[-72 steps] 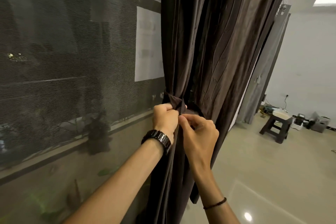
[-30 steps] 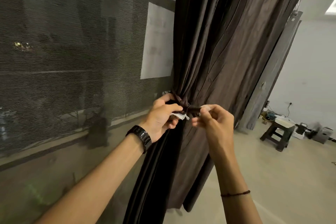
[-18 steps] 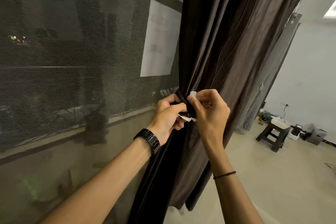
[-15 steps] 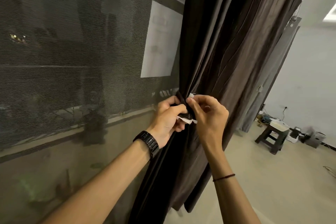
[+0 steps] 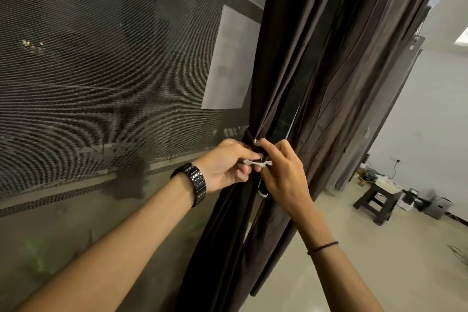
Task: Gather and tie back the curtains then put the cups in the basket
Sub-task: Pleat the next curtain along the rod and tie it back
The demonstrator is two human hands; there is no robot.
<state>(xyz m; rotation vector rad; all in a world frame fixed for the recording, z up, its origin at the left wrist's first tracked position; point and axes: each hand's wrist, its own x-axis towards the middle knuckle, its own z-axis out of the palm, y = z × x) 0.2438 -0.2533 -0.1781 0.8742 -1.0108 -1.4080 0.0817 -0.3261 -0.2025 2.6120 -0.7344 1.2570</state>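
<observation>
Near the middle of the view both hands work at the knot. The left hand (image 5: pixel 225 167) pinches the white frayed end (image 5: pixel 257 162) of the tie-back (image 5: pixel 247 135), and the right hand (image 5: pixel 285 176), at its three o'clock, curls its fingers (image 5: pixel 268 147) round the dark band. The curtain (image 5: pixel 316 78) is gathered into one bunch and cinched at the waist, so the tying looks nearly finished, though not yet let go. Far off at four o'clock stands a stool (image 5: pixel 374 200). The cups and basket are not in view, so that half is left.

Mesh screen (image 5: pixel 101 83) closes the left; gathered curtain (image 5: pixel 316 71) fills the centre; open floor (image 5: pixel 329 273) lies right, with a stool (image 5: pixel 374 200) well apart.
</observation>
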